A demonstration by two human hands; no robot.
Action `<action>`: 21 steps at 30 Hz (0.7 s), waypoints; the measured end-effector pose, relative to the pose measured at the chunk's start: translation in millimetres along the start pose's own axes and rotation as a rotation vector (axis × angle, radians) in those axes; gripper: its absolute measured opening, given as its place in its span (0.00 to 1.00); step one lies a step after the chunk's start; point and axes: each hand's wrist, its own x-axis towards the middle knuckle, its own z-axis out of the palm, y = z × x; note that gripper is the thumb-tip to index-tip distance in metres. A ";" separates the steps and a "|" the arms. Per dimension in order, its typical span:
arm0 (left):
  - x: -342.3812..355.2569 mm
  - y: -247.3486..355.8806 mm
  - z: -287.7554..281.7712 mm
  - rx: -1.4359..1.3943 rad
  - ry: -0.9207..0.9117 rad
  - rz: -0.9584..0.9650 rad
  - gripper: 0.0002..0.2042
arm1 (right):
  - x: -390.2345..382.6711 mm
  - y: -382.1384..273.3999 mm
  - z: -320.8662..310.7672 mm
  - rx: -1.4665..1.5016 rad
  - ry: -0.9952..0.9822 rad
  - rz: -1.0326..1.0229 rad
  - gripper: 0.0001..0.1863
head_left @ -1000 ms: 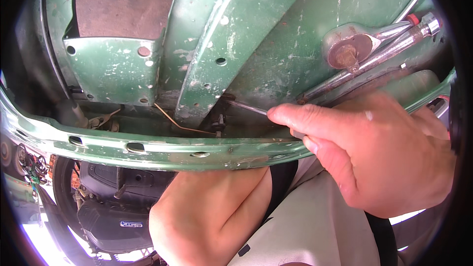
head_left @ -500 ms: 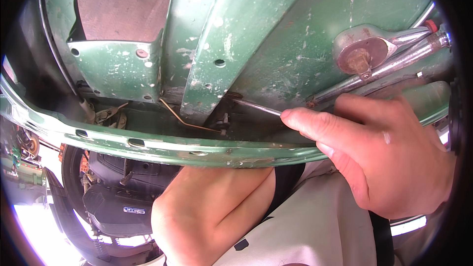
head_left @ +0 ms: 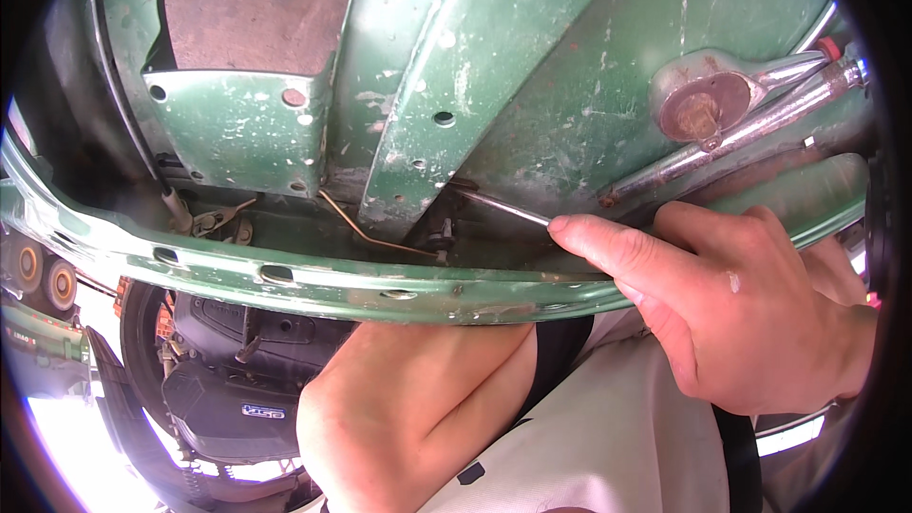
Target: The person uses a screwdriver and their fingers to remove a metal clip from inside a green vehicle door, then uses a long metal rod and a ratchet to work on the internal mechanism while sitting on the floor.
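Observation:
My right hand [head_left: 736, 309] is closed, its index finger stretched along a thin metal rod [head_left: 513, 210] that looks like a screwdriver shaft. Whatever handle it has is hidden in the hand. The rod's far end reaches a rusty, shadowed spot beside the foot of a raised green metal rib [head_left: 404, 166]. Close by, in the channel behind the green lip [head_left: 432, 296], a bent copper-coloured wire [head_left: 356, 226] runs to a small dark fitting [head_left: 441, 232]. My left hand is out of view.
A large ratchet wrench [head_left: 701, 106] lies on the green metal beside a long shiny bar [head_left: 703, 157]. Left, a bracket [head_left: 237, 123] frames an opening. Below the lip are a bent bare limb [head_left: 408, 399], pale cloth [head_left: 608, 437] and a dark engine-like unit [head_left: 233, 408].
The view has shifted slightly, so the green metal sits a little farther right. My right hand keeps its hold on the rod, whose far end stays beside the rib's foot.

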 end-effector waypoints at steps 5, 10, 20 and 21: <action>-4.8 -3.3 -1.6 -0.003 0.007 -0.015 0.14 | 6.0 -8.0 -6.0 -0.171 -0.101 0.051 0.30; -16.3 -9.4 -10.0 -0.018 0.025 -0.003 0.14 | 16.3 -43.7 -15.0 -0.287 -0.150 0.205 0.29; -21.8 0.6 -30.9 -0.060 -0.031 -0.163 0.14 | 48.2 -70.2 -27.9 -0.245 -0.520 0.476 0.25; -18.5 0.8 -28.5 -0.064 -0.044 -0.220 0.14 | 46.9 -63.5 -26.2 -0.161 -0.582 0.485 0.25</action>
